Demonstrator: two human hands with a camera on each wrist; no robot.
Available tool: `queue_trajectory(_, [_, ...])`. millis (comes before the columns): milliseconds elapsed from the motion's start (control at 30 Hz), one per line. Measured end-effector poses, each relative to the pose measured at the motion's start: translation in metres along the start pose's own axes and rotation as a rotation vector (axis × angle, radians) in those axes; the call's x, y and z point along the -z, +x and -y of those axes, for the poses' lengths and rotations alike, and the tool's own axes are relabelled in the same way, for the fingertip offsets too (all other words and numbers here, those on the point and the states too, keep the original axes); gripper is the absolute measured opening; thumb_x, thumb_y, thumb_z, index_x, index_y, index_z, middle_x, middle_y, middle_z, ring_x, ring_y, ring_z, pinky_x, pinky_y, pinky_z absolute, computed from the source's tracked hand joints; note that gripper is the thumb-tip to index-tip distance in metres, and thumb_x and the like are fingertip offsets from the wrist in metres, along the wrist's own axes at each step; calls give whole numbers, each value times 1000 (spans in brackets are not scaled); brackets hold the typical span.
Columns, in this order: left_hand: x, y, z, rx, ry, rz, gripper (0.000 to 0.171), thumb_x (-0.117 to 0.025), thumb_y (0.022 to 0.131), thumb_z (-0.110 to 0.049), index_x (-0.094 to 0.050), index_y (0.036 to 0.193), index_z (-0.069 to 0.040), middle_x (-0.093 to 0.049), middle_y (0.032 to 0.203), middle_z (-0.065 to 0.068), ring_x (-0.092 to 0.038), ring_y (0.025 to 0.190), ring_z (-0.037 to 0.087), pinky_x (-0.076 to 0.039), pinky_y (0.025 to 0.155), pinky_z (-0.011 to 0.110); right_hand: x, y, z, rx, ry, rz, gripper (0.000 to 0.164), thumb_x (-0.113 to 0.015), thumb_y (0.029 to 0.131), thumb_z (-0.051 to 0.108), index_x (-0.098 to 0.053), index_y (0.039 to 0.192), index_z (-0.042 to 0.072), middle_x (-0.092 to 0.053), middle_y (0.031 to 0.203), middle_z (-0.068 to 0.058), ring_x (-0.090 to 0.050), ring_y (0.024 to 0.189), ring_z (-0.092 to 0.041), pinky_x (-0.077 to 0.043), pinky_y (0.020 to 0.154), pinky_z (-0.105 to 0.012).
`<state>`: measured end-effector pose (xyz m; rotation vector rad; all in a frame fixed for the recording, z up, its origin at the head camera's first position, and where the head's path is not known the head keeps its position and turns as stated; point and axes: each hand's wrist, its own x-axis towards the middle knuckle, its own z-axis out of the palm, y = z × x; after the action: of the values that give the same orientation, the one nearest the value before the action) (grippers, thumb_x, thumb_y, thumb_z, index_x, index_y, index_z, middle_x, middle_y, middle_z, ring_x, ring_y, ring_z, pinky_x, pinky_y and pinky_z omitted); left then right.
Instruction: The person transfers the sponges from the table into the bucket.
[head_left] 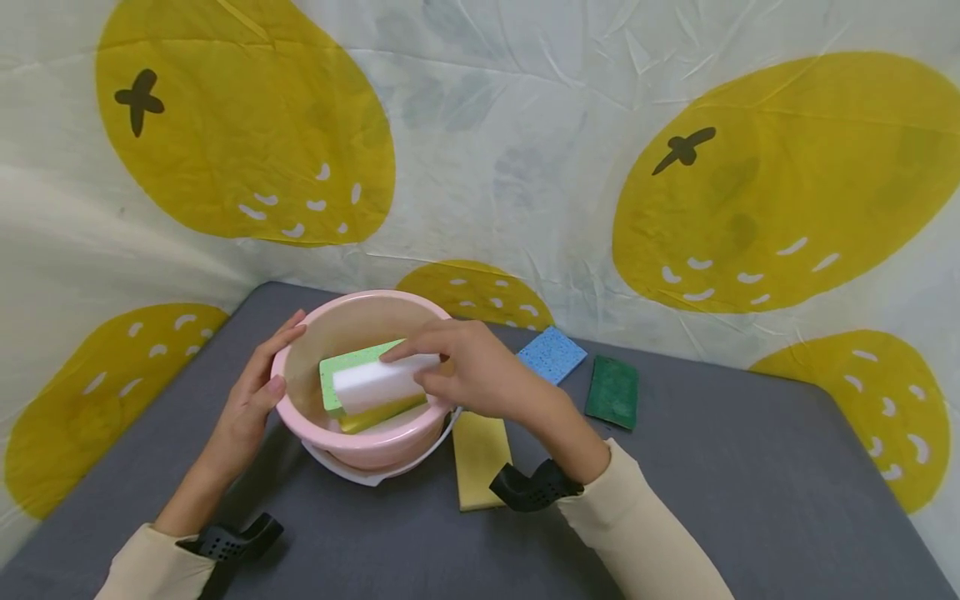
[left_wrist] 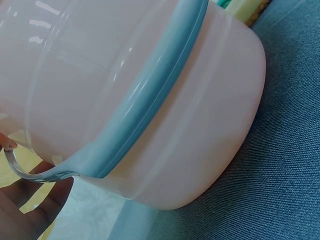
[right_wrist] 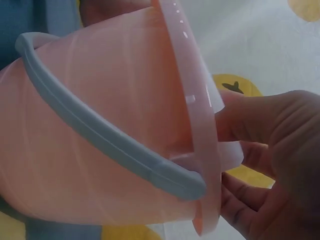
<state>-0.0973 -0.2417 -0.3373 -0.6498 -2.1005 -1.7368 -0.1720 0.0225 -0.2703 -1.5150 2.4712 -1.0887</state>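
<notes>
A pink bucket (head_left: 401, 452) with a pale handle (head_left: 367, 477) stands toward the left of the table. My left hand (head_left: 250, 408) holds it at the left side of the rim, its thumb right at the edge. In the left wrist view, the fingers (left_wrist: 50, 200) are beside the handle's end. Over the bucket's right side, my right hand (head_left: 483, 367) pinches a white sponge block (head_left: 375, 383) between thumb and fingers. That block lies across the bucket's mouth, above a light green sponge (head_left: 328, 383) and a yellow sponge (head_left: 382, 414) inside. The bucket's bottom is hidden.
Right of the bucket, a flat yellow sponge (head_left: 480, 462) lies partly under the right forearm. Beyond it are a blue sponge (head_left: 552, 355) and a dark green scouring pad (head_left: 612, 392). The grey table (head_left: 712, 467) meets a fruit-print curtain (head_left: 510, 167) behind.
</notes>
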Motion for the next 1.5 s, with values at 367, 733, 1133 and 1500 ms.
queue_trajectory(367, [2, -1, 1, 0, -7, 4, 46, -33, 89, -3, -29, 135, 4, -15, 145, 16, -9, 133, 27, -19, 100, 24, -4, 10, 6, 23, -266, 142, 34, -56, 80, 8, -65, 108, 26, -59, 102, 16, -43, 65, -7, -36, 54, -20])
queue_trajectory(733, [1, -1, 0, 7, 9, 4, 47, -33, 89, -1, -29, 135, 3, -16, 145, 17, -10, 132, 27, -19, 100, 23, -8, 16, 5, -8, -238, 184, 34, -57, 79, 7, -67, 104, 28, -59, 94, 24, -36, 47, -8, -32, 48, -20])
queue_trajectory(1133, [3, -1, 6, 11, 10, 8, 47, -34, 88, -1, -30, 135, 2, -16, 146, 15, -11, 132, 26, -20, 100, 25, -8, 20, 5, -25, -247, 262, 28, -64, 80, 15, -67, 105, 26, -59, 81, 20, -42, 50, -5, -37, 48, -20])
queue_trajectory(1500, [6, -1, 10, 14, 22, 10, 48, -34, 88, -1, -30, 135, 2, -16, 146, 14, -12, 132, 26, -20, 100, 24, -4, 23, 8, -11, -204, 353, 23, -64, 80, 12, -67, 102, 18, -62, 89, 13, -53, 73, -1, -42, 66, -17])
